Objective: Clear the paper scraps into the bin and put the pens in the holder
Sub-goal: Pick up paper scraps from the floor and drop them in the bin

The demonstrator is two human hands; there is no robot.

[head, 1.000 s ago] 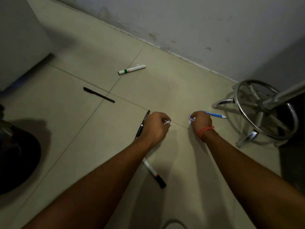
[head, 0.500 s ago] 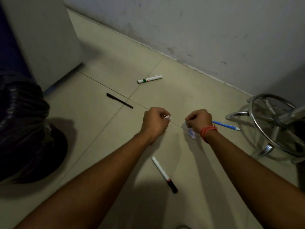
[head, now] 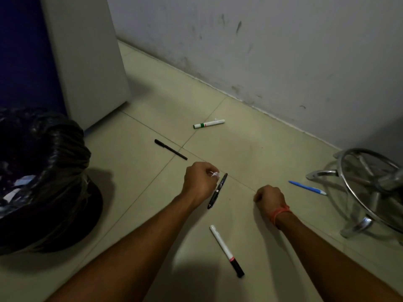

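Since earlier, black-lined bin has swung into view; my left hand pinches a white paper scrap, right hand fisted, contents unseen. Five pens still lie on the floor.

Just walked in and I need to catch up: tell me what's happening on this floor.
A person is tidying up. The left hand pinches a small white paper scrap; the right hand is curled into a fist, and nothing shows in it. The bin, lined with a black bag, stands to the left. Five pens lie on the floor: green-banded marker, thin black pen, thick black pen, blue pen and red-banded marker. No holder is in view.
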